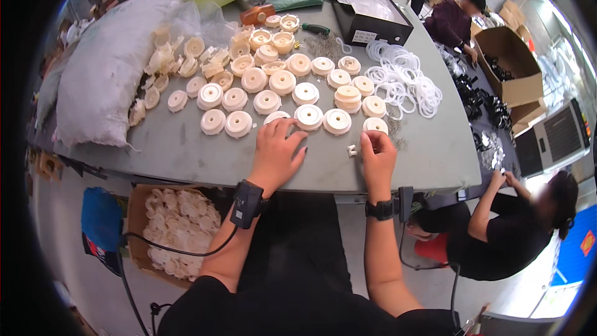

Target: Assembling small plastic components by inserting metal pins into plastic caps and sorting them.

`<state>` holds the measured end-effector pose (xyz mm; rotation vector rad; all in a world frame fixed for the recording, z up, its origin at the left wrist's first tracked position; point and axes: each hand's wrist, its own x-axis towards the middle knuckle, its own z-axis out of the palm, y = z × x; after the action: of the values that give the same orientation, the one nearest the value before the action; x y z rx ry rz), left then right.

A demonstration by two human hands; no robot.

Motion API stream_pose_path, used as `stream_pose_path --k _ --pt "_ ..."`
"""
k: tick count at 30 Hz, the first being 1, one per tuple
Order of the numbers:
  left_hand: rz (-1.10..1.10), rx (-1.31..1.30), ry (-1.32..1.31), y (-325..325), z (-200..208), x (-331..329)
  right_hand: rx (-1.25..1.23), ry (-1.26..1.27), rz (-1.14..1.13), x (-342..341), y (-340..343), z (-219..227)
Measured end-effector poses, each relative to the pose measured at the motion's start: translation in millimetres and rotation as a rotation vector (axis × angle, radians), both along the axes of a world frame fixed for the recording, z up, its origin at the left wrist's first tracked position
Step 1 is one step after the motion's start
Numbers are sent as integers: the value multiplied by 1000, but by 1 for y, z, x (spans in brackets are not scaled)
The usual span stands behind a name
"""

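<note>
Here's the left hand (275, 154), palm down over the smooth grey tabletop (177, 157), fingers spread loosely, fingertips right at a round cream plastic disc (274, 115) they partly hide! Across on the other side, the right hand (379, 155) has fingers bent and drawn together at the near edge of a pale cream ridged plastic wheel (375, 124); whether they pinch anything, I cannot tell. Just left of that hand lies a small white plastic piece (352, 150). Beyond both hands, a crowd of round cream plastic parts (283, 82), and to their right a loose heap of translucent white plastic rings (404, 78). Farther back, a green-handled screwdriver (316, 28) lies near a black rectangular box (379, 31)
</note>
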<state>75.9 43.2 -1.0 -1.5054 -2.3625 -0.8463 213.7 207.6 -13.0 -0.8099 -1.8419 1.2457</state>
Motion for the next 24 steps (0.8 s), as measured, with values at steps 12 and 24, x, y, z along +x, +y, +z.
stream_pose_path --k 12,24 --pt "-35 36 -1 5 -1 -3 366 -282 58 12 -16 12" --pt "-137 141 -53 41 33 -1 456 -257 28 6 -18 4"
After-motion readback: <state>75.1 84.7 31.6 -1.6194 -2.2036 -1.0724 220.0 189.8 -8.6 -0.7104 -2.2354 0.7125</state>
